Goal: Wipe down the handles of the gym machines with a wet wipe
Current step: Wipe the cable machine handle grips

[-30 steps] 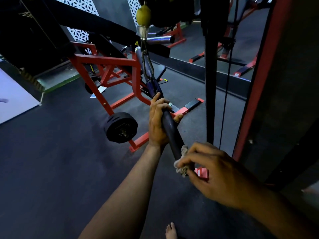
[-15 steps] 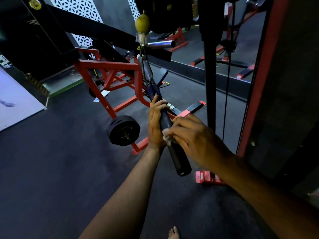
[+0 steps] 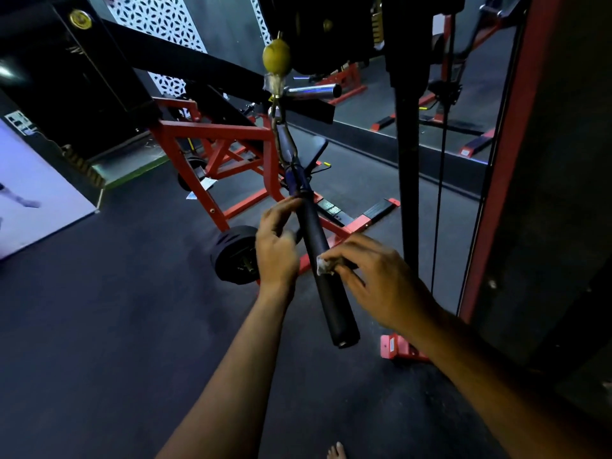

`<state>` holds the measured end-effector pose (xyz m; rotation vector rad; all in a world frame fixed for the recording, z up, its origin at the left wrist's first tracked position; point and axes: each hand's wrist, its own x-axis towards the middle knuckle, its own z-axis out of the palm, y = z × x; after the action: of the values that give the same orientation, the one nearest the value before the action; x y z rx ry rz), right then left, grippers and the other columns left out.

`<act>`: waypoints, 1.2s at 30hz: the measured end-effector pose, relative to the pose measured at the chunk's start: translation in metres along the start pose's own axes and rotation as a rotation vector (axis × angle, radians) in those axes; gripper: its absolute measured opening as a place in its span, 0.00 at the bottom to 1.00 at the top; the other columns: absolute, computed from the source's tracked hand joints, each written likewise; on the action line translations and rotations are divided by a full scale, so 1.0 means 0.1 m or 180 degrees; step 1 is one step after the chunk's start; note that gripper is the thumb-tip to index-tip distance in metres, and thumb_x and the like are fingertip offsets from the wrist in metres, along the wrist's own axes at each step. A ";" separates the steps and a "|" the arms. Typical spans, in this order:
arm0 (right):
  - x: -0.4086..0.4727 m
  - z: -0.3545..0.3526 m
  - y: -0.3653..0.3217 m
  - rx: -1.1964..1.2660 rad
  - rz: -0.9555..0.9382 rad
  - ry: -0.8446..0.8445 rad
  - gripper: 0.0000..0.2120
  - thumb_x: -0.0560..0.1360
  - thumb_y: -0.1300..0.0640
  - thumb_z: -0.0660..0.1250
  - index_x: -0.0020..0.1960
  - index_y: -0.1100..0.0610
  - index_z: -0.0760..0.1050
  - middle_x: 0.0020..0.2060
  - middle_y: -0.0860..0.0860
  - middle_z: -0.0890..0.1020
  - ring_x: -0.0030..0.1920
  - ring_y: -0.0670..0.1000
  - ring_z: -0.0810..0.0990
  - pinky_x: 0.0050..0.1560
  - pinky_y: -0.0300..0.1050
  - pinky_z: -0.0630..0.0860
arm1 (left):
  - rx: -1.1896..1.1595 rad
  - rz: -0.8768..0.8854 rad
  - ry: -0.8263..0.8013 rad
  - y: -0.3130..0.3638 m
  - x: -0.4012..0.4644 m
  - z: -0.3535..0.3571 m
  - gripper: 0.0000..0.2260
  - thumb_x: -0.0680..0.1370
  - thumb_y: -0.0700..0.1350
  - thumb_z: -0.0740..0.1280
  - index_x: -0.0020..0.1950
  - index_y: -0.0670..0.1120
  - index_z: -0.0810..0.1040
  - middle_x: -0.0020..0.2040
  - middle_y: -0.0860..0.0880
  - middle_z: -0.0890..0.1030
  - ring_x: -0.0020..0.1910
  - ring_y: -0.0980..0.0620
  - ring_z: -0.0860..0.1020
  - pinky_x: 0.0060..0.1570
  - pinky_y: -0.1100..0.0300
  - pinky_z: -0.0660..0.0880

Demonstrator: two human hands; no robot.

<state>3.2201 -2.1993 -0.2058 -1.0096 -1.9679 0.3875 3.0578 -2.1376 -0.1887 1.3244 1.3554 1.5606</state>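
Dark rubber floor [image 3: 99, 326] filled most of the frame, with a mirror strip along the upper right wall and a white patterned panel [image 3: 159, 18] at upper left. Red machine frame [image 3: 212, 134] stood in the upper centre, a black weight plate [image 3: 235, 253] on its lower peg, just left of the hands. Black upright post [image 3: 407, 160] and a thin cable [image 3: 440, 193] ran down at centre right, and a red column [image 3: 506, 160] rose along the right side. Yellow-green ball [image 3: 276, 58] hung at top centre on the cable line, with a clip and chain below it leading to the handle.

Handle [image 3: 318, 256], a long black bar grip, hung tilted from upper centre down toward the middle of the frame, its free end lowest. Left hand [image 3: 276, 250] was at the upper part of the grip, on its left side, fingers loosely curled and half open; fingertips touched the bar near its top, not wrapped round it. Right hand [image 3: 381, 279] was at mid-grip from the right, fingers curled, pinching the wipe [image 3: 323, 265] against the bar. Wipe was a small white crumpled wad, showing just at the fingertips, pressed on the left face of the grip. Bare toes [image 3: 336, 450] showed at bottom centre.
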 end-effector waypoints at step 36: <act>-0.69 0.17 -0.05 0.0546 0.0041 0.0398 0.07 0.74 0.62 0.71 0.51 0.54 0.81 0.48 0.45 0.78 0.48 0.41 0.81 0.47 0.36 0.81 | -0.1037 -0.1402 -0.0068 0.02 -0.13 0.32 0.14 0.83 0.49 0.66 0.60 0.39 0.80 0.47 0.44 0.87 0.43 0.51 0.85 0.60 0.35 0.77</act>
<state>3.2246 -2.2542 -0.2515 -0.9151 -1.7851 0.4801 3.0924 -2.1412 -0.1921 0.7798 1.2142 1.3810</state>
